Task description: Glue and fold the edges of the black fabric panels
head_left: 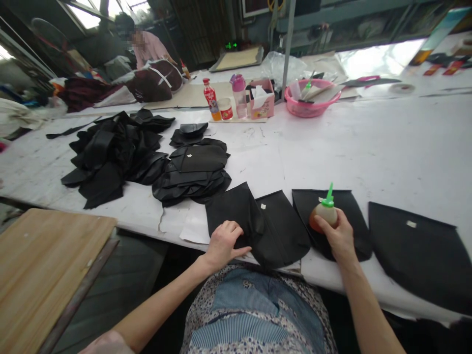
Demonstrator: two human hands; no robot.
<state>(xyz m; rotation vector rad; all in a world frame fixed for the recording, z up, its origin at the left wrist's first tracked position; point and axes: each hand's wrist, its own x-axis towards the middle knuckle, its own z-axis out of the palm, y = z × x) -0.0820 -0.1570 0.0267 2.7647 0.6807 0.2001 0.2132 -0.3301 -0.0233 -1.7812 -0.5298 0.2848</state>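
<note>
Above a striped apron (pixel 254 314), two hands work at the near edge of a white table (pixel 368 147).
The left hand (pixel 223 243), fingers loosely bent, rests on a black piece (pixel 232 204). At its 3 o'clock the right hand (pixel 337 236) grips a glue bottle (pixel 324 212), nozzle upright, over a second piece (pixel 350 206). This looks like gluing, and the nozzle must tip down next.

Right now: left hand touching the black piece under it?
Touching. Head view: the left hand lies palm-down on the black piece, fingers on its near edge. The right hand grips the bottle.
</note>
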